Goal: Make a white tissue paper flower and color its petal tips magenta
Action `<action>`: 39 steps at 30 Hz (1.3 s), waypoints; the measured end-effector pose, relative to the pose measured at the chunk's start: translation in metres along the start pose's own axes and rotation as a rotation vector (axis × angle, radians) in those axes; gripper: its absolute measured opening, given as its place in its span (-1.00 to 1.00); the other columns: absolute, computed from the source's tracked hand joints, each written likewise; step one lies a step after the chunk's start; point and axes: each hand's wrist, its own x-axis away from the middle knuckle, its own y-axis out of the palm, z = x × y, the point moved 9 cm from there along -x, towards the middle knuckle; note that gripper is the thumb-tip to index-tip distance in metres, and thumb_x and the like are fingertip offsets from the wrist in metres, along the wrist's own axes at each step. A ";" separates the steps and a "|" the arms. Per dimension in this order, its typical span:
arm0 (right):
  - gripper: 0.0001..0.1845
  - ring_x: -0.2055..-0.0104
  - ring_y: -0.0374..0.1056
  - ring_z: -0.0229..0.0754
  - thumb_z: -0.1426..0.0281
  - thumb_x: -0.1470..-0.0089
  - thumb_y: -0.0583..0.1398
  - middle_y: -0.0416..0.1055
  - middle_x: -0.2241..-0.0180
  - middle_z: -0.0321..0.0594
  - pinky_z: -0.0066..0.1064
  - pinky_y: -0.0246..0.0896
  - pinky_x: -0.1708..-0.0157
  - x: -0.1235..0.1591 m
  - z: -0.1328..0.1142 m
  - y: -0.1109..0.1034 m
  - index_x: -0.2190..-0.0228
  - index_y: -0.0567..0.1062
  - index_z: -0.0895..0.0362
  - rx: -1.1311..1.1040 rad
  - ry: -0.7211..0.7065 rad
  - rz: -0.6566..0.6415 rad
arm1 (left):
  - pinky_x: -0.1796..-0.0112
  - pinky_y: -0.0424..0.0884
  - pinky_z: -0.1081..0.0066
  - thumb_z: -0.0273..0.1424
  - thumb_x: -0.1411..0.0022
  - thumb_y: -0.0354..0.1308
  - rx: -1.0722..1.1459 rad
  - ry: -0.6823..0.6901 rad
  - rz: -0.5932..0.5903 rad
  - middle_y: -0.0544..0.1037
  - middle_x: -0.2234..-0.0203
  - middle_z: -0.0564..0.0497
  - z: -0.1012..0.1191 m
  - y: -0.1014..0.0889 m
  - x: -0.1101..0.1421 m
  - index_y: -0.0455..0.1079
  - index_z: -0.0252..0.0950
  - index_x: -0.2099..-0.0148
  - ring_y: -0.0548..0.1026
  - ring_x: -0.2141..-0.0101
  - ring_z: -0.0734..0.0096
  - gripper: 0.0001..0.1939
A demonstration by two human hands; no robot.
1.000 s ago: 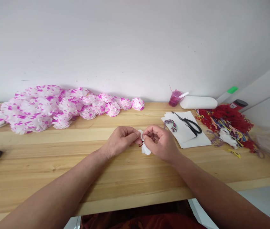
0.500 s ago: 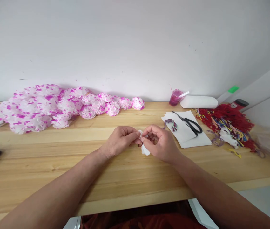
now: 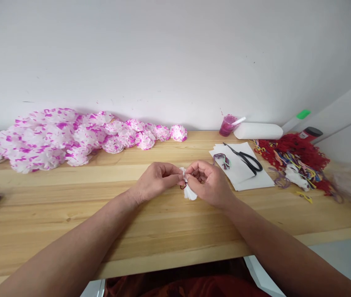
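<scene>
Between my hands is a small bunch of folded white tissue paper, pinched narrow at its middle and fanned out at the lower end. A dark red piece of yarn loops at the pinched part. My left hand is closed, thumb and fingertips pressed together on the paper's left side, where the yarn is. From the right, my right hand grips the paper between thumb and forefinger, its other fingers curled. The fingertips hide most of the yarn.
White-and-magenta paper flowers lie along the wall. At right, black scissors and yarn strands rest on white paper sheets. Beyond are a cup of magenta liquid, a white roll and a red yarn pile.
Both hands stay on the white tissue paper, with only small finger shifts. The fanned lower end and the red loop show slightly more. The camera view has shifted very slightly.
</scene>
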 end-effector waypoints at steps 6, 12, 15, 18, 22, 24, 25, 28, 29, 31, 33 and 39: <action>-0.95 0.51 0.42 -0.28 0.45 0.02 0.23 0.54 0.49 -0.24 -0.50 0.30 0.51 0.001 0.002 0.002 0.42 0.44 0.13 -0.021 0.006 -0.017 | 0.25 0.41 0.41 -0.27 -0.13 0.23 -0.008 -0.021 0.020 0.66 0.36 -0.07 0.001 -0.001 0.000 0.56 -0.35 0.32 0.58 0.31 0.30 -0.77; -0.95 0.49 0.43 -0.26 0.44 0.02 0.23 0.54 0.47 -0.21 -0.49 0.32 0.50 0.002 0.005 0.001 0.41 0.45 0.13 0.014 0.021 -0.003 | 0.21 0.42 0.40 -0.31 -0.12 0.23 0.006 -0.027 0.005 0.67 0.35 -0.06 0.001 0.000 0.000 0.56 -0.34 0.31 0.58 0.28 0.28 -0.81; -0.95 0.49 0.43 -0.25 0.44 0.02 0.23 0.55 0.47 -0.21 -0.48 0.32 0.50 0.002 0.004 0.001 0.42 0.45 0.13 0.020 0.015 -0.004 | 0.20 0.42 0.39 -0.30 -0.12 0.23 0.012 -0.035 0.010 0.67 0.35 -0.06 0.000 -0.001 0.001 0.56 -0.34 0.30 0.58 0.27 0.26 -0.80; -0.95 0.49 0.44 -0.25 0.44 0.02 0.23 0.55 0.47 -0.21 -0.49 0.32 0.50 0.002 0.003 0.000 0.42 0.44 0.13 0.004 0.017 -0.007 | 0.20 0.43 0.37 -0.29 -0.11 0.24 0.016 -0.029 0.001 0.66 0.34 -0.06 -0.001 0.000 0.000 0.57 -0.32 0.29 0.58 0.27 0.25 -0.79; -0.96 0.49 0.45 -0.25 0.44 0.01 0.23 0.56 0.47 -0.22 -0.49 0.32 0.50 0.003 0.002 0.000 0.43 0.44 0.12 -0.011 0.018 -0.018 | 0.21 0.43 0.38 -0.28 -0.11 0.25 0.030 -0.022 -0.002 0.66 0.34 -0.06 -0.002 0.000 -0.001 0.57 -0.32 0.29 0.58 0.28 0.27 -0.79; -0.95 0.48 0.46 -0.24 0.43 0.01 0.23 0.55 0.47 -0.22 -0.48 0.33 0.49 0.003 0.002 0.001 0.42 0.44 0.12 -0.024 0.019 -0.020 | 0.23 0.43 0.38 -0.25 -0.11 0.26 0.026 -0.021 0.006 0.66 0.36 -0.07 -0.002 0.000 -0.001 0.57 -0.33 0.31 0.58 0.30 0.27 -0.77; -0.95 0.47 0.47 -0.24 0.43 0.01 0.23 0.55 0.47 -0.22 -0.48 0.34 0.49 0.003 0.003 0.001 0.41 0.43 0.12 -0.034 0.021 -0.025 | 0.24 0.43 0.39 -0.24 -0.11 0.26 0.021 -0.021 0.010 0.66 0.36 -0.07 -0.002 0.000 -0.002 0.56 -0.33 0.32 0.58 0.31 0.27 -0.76; -0.94 0.48 0.44 -0.25 0.42 0.00 0.23 0.53 0.48 -0.23 -0.47 0.33 0.49 0.004 0.003 0.003 0.40 0.43 0.12 -0.048 0.021 -0.047 | 0.25 0.42 0.40 -0.22 -0.12 0.25 0.013 -0.012 0.009 0.66 0.37 -0.07 -0.002 -0.001 -0.002 0.56 -0.33 0.34 0.58 0.31 0.28 -0.75; -0.93 0.49 0.42 -0.26 0.41 0.00 0.23 0.52 0.48 -0.24 -0.48 0.32 0.50 0.004 0.003 0.004 0.40 0.43 0.12 -0.045 0.014 -0.053 | 0.24 0.43 0.40 -0.22 -0.13 0.24 0.015 -0.007 0.004 0.67 0.37 -0.06 -0.002 -0.001 -0.001 0.56 -0.32 0.34 0.58 0.31 0.28 -0.75; -0.90 0.53 0.36 -0.30 0.39 0.01 0.25 0.49 0.50 -0.28 -0.50 0.28 0.54 0.005 0.001 0.004 0.39 0.43 0.11 -0.033 -0.008 -0.055 | 0.21 0.43 0.39 -0.21 -0.16 0.22 0.020 0.002 -0.005 0.67 0.36 -0.06 -0.002 -0.001 -0.001 0.57 -0.32 0.32 0.59 0.29 0.28 -0.74; -0.90 0.55 0.31 -0.33 0.39 0.02 0.26 0.46 0.52 -0.30 -0.52 0.25 0.57 0.005 0.000 0.003 0.40 0.43 0.11 -0.006 -0.027 -0.043 | 0.19 0.43 0.39 -0.18 -0.19 0.19 0.017 0.008 -0.009 0.67 0.36 -0.05 -0.002 -0.001 -0.001 0.57 -0.31 0.31 0.58 0.28 0.28 -0.71; -0.96 0.57 0.28 -0.35 0.44 0.04 0.22 0.44 0.52 -0.32 -0.52 0.21 0.57 0.004 -0.004 0.000 0.43 0.44 0.12 0.056 -0.037 -0.012 | 0.19 0.41 0.40 -0.15 -0.24 0.12 -0.022 0.009 0.014 0.67 0.38 -0.04 -0.001 -0.002 -0.001 0.57 -0.29 0.35 0.57 0.29 0.30 -0.65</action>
